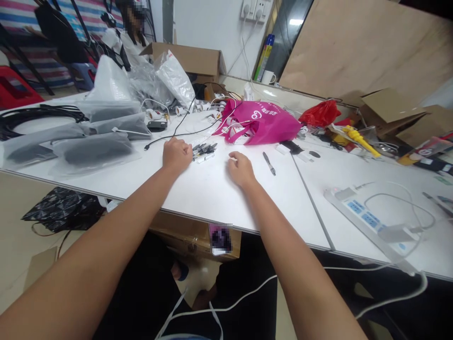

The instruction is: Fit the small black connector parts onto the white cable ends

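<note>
1. At left, frosted bags (94,151) lie on the desk (212,198), dark contents showing through the plastic; what these are cannot be told.
2. Behind them, an open cardboard box (191,59) stands against the wall (205,23), partly hidden by clear plastic wrapping (146,80).
3. The left hand (178,155) is curled into a loose fist just beside the pile of pens (205,152); whether it grips one cannot be told.
4. The right hand (240,169) is half curled, between the pile and a single pen (269,164); whether it pinches anything cannot be told.
5. Beyond the hands, a pink bag (274,123) lies with white cables at its mouth.
6. Farther right are a red plastic bag (320,114) and an open carton (392,111), contents hidden.
7. The white surface carries coiled black cable (42,113) at left and a power strip (371,222) at right.
8. Striped sheeting (21,19) hangs at left; a wooden board (364,52) leans at right.
</note>
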The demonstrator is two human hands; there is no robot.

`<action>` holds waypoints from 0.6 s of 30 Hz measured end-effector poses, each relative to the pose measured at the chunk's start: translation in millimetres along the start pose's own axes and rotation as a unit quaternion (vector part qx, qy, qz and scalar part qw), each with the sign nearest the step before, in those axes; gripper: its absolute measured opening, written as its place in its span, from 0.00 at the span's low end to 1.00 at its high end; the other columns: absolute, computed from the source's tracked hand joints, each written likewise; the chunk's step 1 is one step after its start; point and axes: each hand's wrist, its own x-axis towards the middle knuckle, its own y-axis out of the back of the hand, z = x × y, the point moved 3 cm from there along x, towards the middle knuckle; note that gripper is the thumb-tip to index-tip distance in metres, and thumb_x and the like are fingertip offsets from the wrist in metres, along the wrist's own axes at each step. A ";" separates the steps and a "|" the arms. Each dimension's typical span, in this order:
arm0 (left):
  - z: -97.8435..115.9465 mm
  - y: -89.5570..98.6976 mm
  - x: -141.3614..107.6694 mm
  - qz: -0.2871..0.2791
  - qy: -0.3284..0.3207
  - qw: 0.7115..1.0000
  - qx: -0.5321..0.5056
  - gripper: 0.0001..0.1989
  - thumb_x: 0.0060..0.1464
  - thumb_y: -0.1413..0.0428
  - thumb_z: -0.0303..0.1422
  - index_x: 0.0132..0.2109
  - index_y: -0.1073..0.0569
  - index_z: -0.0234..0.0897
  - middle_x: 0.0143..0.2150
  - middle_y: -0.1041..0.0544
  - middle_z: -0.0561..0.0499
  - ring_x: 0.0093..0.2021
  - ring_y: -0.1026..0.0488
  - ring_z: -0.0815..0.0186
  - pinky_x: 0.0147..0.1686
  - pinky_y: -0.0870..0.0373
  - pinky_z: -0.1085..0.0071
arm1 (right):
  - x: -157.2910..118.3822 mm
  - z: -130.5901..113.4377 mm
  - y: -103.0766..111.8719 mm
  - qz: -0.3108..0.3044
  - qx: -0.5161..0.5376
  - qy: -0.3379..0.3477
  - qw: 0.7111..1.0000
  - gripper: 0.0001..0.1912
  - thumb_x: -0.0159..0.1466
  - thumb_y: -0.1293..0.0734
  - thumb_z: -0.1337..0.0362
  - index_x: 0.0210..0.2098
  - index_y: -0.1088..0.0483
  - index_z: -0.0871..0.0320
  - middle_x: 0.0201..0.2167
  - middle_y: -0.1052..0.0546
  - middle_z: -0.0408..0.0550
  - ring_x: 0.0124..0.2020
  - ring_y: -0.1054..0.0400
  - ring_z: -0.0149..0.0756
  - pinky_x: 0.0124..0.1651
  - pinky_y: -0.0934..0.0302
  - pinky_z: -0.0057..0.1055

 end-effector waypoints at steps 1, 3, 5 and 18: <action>1.0 -2.1 -0.6 -0.006 0.000 1.000 -0.002 0.26 0.65 0.47 0.31 0.21 0.50 0.41 0.26 0.37 0.49 0.39 0.37 0.60 0.46 0.41 0.59 | -1.0 -4.4 -5.7 -0.012 0.002 0.026 1.000 0.19 0.69 0.39 0.65 0.55 0.24 0.59 0.59 0.20 0.61 0.62 0.29 0.50 0.72 0.40 0.52; 1.8 -4.8 -1.2 0.003 0.016 1.000 -0.008 0.26 0.65 0.47 0.30 0.22 0.52 0.40 0.26 0.38 0.49 0.39 0.36 0.59 0.46 0.41 0.59 | -1.4 -12.6 -18.0 -0.046 0.003 0.077 0.996 0.23 0.70 0.40 0.67 0.61 0.25 0.59 0.65 0.23 0.59 0.69 0.33 0.49 0.77 0.45 0.51; 1.6 -5.8 -0.6 0.023 0.030 0.999 -0.012 0.24 0.64 0.47 0.29 0.24 0.52 0.41 0.27 0.37 0.49 0.40 0.34 0.57 0.46 0.41 0.58 | 0.9 -19.7 -30.6 -0.088 -0.005 0.123 0.988 0.27 0.70 0.41 0.68 0.66 0.28 0.59 0.70 0.26 0.56 0.74 0.37 0.47 0.81 0.50 0.51; -15.2 -9.6 7.5 0.100 0.094 0.982 -0.129 0.08 0.57 0.44 0.25 0.38 0.35 0.43 0.38 0.24 0.49 0.47 0.27 0.55 0.50 0.32 0.59 | 13.1 -28.0 -48.8 -0.116 -0.057 0.141 0.982 0.19 0.71 0.40 0.71 0.55 0.21 0.61 0.55 0.20 0.58 0.61 0.31 0.51 0.70 0.39 0.48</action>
